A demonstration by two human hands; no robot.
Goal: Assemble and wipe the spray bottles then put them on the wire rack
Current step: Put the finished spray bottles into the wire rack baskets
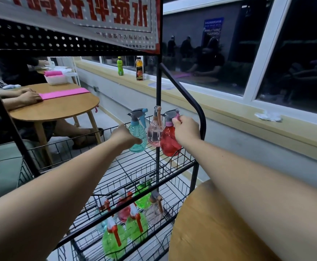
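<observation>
On the rack's (158, 87) upper shelf, the left hand (124, 137) had its fingers clamped round the body of a teal bottle (138, 134), while the right hand (186, 129) had its fingers clamped on the neck of a red bottle (170, 142) by the rack's right post. A pink bottle (155, 133) stood between them. Other bottles (135, 225) stood on the rack's lower shelf.

Shop-like room: bannered wire rack (158, 87), round wooden table (59, 108), dark windows (229, 53).
</observation>
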